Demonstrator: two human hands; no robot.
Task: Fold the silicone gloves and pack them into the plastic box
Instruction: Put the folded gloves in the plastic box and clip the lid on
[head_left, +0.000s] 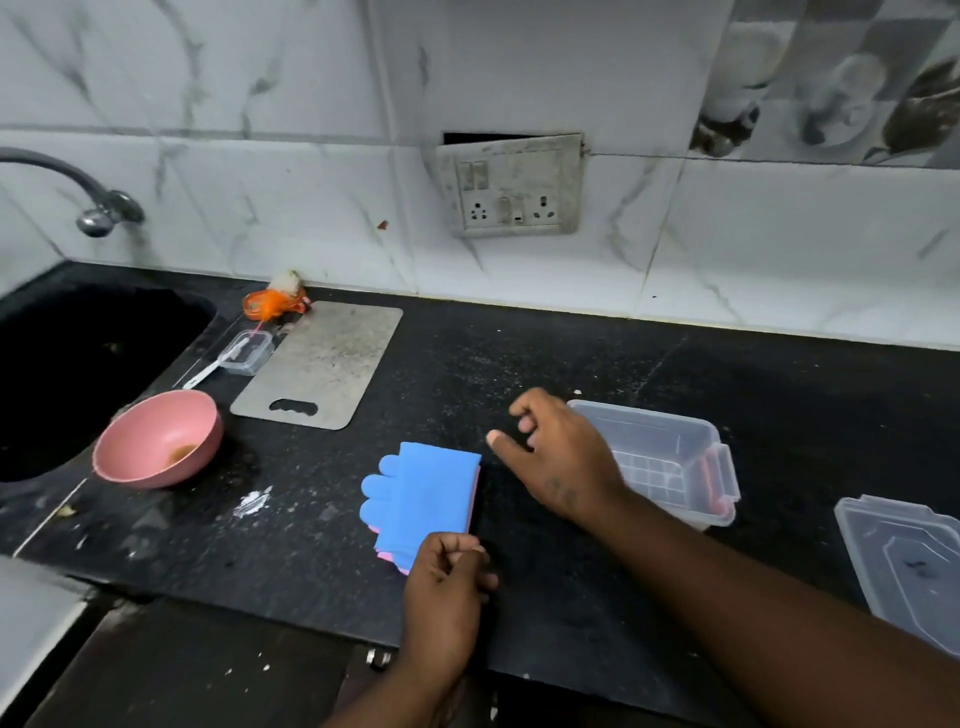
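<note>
On the black speckled stone counter (519, 353), folded blue-and-pink silicone gloves (431, 493) lie near the open clear plastic box (654, 441).
Left hand (447, 587) pinches their near edge, likely keeping the fold; right hand (563, 460) hovers empty, loosely curled.

We lose a corner of the gloves (427, 491) under the left hand (445, 590) and one of the plastic box (670, 436) behind the right hand (563, 460). The frame crops the lid (901, 564).

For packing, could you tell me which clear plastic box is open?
The larger box beside the right hand; the small box by the cutting board is lidded.
</note>
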